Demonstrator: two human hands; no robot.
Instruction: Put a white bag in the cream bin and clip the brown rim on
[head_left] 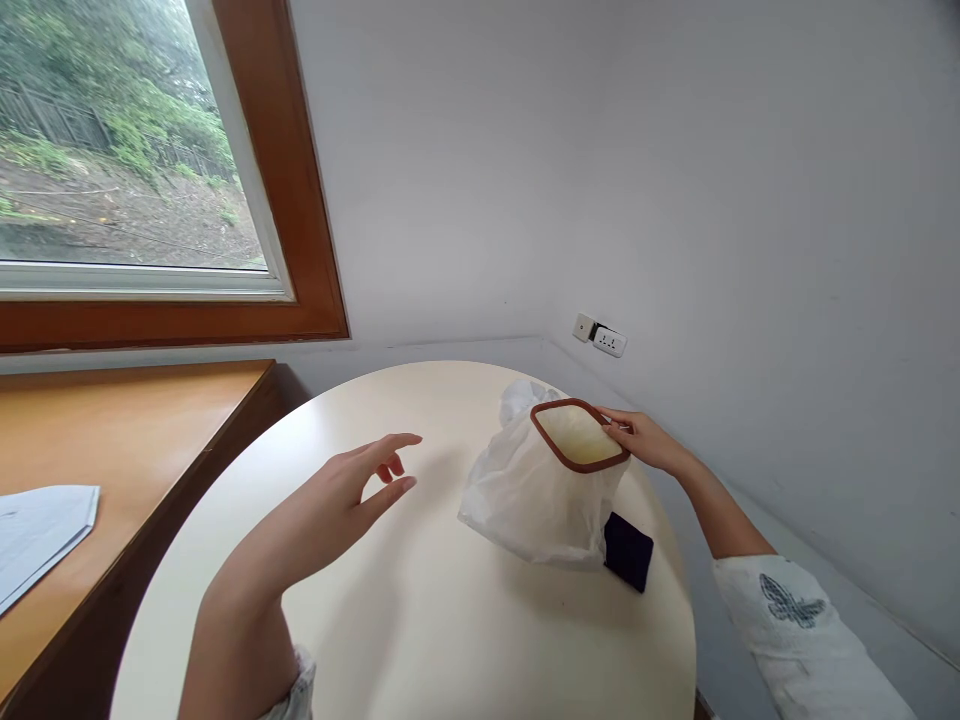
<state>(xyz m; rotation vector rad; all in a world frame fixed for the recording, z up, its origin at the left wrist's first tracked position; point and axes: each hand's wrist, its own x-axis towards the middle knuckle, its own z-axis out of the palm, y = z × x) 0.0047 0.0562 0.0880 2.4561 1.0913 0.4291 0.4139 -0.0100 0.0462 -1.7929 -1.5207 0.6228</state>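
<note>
Right hand (643, 438) grips a rounded-diamond rim (582, 467) — crinkled, translucent bag (541, 500) below.

A round, cream-coloured table (450, 640) carries a whitish bag (540, 490) and a dark squarish piece (628, 552).

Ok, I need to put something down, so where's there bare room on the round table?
The round table is bare at the near side, between the left sleeve, white bag and dark pad, and also beyond the left hand, towards the far-left edge. It is crowded on the right, where the right hand holds the brown rim by the bag.
</note>
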